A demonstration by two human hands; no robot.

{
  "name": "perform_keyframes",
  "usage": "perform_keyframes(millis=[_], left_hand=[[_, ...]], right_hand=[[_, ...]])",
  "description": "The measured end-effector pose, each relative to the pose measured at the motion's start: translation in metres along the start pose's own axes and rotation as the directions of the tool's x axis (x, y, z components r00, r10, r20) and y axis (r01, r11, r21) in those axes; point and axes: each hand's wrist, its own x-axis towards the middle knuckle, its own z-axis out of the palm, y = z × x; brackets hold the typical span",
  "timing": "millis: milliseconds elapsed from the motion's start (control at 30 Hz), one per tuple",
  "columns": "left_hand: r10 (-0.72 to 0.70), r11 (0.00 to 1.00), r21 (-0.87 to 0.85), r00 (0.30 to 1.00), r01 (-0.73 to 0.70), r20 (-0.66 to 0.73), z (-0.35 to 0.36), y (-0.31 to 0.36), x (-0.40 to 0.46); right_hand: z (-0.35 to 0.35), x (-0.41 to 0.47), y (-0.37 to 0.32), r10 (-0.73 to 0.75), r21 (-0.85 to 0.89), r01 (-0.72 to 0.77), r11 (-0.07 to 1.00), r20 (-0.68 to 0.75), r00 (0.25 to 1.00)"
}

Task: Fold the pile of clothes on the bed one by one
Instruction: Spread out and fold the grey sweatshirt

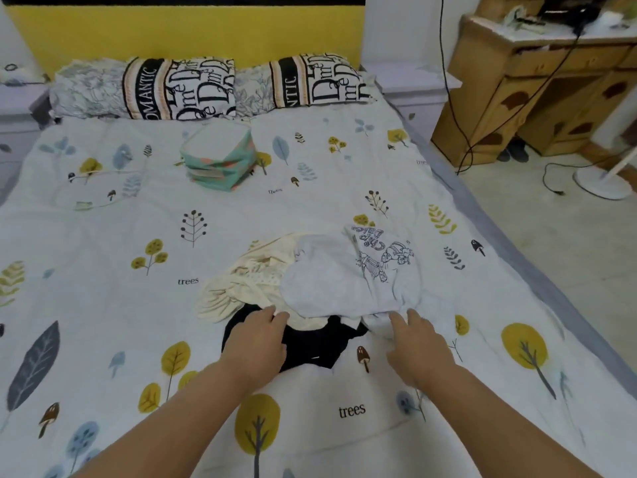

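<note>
Where the pile of clothes lies just right of the frame's center on the tree-print bedspread, we reach both arms up from the lower edge. Our left hand rests with relaxed fingers on the black garment, fingertips touching the cream garment. Our right hand touches the hem of the pale blue printed T-shirt, fingers extended, grasping nothing

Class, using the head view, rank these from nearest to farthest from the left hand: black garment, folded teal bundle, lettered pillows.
1. black garment, under the left hand.
2. teal bundle, mid-bed.
3. lettered pillows, at the headboard.
</note>
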Motion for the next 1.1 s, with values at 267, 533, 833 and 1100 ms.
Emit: perform_keyframes(millis=[267,533,833,1100], left_hand=[[0.036,0.984,0.174,0.998,-0.027,-0.046,0.055,0.021,0.091],[0.076,0.957,0.279,0.996,-0.083,0.039,0.091,0.022,0.125],[0.135,0.983,-0.108,0.98,-0.151,-0.143,0.038,0.015,0.094],[0.023,0.888,-0.432,0.952,-0.16,-0.305,-0.074,0.007,0.009]], right_hand=[[0.054,0.072,0.022,0.061,0.047,-0.057,0.997,-0.097,0.993],[0.085,0.094,0.029,0.006,0.057,-0.008,0.998,0.035,0.999],[0.069,0.043,0.013,-0.074,0.123,0.098,0.987,-0.186,0.98],[-0.043,-0.046,-0.002,0.022,0.527,0.222,0.82,-0.417,0.909]])
